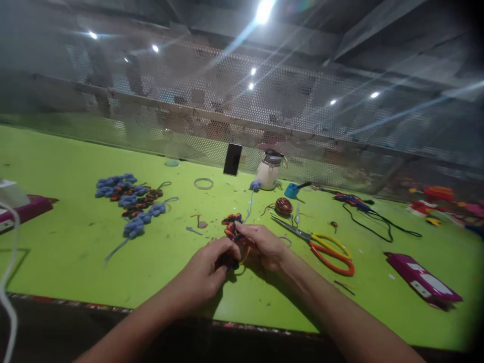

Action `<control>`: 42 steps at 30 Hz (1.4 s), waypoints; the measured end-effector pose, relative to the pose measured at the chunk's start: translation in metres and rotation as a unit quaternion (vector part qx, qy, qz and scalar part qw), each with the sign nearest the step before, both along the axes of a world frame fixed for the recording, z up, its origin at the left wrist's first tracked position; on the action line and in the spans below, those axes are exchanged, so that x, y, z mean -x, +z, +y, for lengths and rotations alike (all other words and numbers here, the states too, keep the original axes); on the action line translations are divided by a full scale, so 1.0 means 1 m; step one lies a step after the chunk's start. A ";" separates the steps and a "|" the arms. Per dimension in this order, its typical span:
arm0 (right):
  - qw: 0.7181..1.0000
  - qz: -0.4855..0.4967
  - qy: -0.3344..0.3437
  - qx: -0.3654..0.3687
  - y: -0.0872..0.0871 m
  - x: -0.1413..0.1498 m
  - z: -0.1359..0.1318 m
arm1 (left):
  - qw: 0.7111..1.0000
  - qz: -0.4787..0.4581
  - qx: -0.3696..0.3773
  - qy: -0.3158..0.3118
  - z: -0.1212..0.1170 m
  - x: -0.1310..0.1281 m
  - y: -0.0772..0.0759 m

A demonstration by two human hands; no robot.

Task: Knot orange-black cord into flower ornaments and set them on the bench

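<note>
Between my hands is a small dark crocheted piece (232, 228) of multicoloured yarn, with orange and red flecks. My left hand (212, 262) is closed around its lower part, thumb and fingers curled together. From the right, my right hand (260, 242) pinches its upper part. An orange strand (245, 256) hangs between the hands, and a pale blue yarn strand (249, 206) runs up behind them to a small blue ball (255, 186). To the right lie a dark red yarn ball (283, 206) and open scissors (310, 239) with yellow and orange handles.
Blue and dark crocheted flower strips (132, 201) lie at the left. Behind stand a phone (232, 159) and a white jar (267, 174). Purple power strips (421, 280) rest on both sides; a glue gun (353, 201) with its cord is at right. A perforated screen (212, 121) bounds the table.
</note>
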State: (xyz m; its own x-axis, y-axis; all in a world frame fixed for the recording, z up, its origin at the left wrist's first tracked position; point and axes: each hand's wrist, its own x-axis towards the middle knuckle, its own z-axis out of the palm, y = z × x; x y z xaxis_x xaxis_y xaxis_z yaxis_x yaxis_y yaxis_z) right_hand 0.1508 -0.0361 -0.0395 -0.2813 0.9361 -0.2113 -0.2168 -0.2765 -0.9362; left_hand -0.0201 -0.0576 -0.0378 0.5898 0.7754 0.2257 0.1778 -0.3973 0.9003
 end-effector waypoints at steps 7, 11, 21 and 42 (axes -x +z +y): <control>0.995 0.059 -0.066 -0.038 0.007 0.007 -0.007 | 0.986 -0.055 0.154 -0.015 0.001 0.001 0.002; 0.992 0.048 -0.085 -0.084 0.008 0.011 -0.011 | 0.936 -0.153 0.315 -0.033 0.004 0.002 0.000; 0.984 0.004 -0.112 -0.140 0.007 0.020 -0.018 | 0.921 -0.184 0.342 -0.008 0.008 -0.005 0.006; 0.983 -0.030 -0.149 -0.101 0.006 0.028 -0.014 | 0.993 0.001 0.104 0.047 0.004 -0.005 -0.001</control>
State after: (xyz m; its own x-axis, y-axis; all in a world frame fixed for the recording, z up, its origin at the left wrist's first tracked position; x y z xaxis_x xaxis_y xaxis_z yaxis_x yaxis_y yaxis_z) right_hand 0.1230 -0.0505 -0.0337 0.0183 0.9996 -0.0203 -0.2031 -0.0161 -0.9790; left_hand -0.0155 -0.0532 -0.0391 0.5136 0.8564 0.0536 0.2071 -0.1843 0.9608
